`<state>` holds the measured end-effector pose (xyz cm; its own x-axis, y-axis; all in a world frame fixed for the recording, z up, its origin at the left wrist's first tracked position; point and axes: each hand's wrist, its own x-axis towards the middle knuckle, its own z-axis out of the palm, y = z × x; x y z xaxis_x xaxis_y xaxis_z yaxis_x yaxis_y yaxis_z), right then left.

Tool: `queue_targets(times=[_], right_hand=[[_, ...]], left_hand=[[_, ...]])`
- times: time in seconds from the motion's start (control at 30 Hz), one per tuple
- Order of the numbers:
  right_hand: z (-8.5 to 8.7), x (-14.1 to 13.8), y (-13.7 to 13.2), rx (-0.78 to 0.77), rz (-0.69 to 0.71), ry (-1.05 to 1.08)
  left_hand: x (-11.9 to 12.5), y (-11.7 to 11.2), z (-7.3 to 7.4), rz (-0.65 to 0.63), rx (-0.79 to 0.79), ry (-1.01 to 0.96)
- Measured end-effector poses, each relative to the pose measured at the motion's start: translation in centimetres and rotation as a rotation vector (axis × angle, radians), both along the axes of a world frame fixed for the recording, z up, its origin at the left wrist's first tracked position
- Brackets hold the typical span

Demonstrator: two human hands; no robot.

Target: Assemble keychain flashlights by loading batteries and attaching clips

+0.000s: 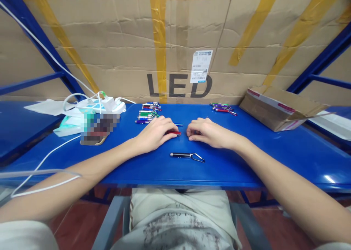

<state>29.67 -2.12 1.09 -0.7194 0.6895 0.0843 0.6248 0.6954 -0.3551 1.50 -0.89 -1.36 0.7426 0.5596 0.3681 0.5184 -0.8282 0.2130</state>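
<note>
Left hand [155,134]: thumb and fingers closed on a red penlight [177,133], its end projecting toward the right hand [212,133], whose fingers curl close together; cannot tell whether they grip anything. A blue penlight [180,125] lies just beyond the red one. Black penlight [181,155] with carabiner [198,157] lies nearer the front edge of the blue table [230,171].

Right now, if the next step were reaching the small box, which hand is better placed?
Probably the right hand: it lies nearer the small box, which stands on that side, and no object shows in its curled fingers. The left hand is farther off and holds the red penlight.
</note>
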Motion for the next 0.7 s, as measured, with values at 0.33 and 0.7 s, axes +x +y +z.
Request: queue_targets(times=[0.33,0.7], right_hand=[[-0.64,-0.01,0.16,0.044,-0.016,-0.02],[-0.6,0.26,0.36,0.034,-0.036,-0.03]], left_hand=[[-0.38,-0.45,0.39,-0.04,-0.105,-0.189],[-0.24,-0.64,0.47,-0.031,-0.107,-0.227]])
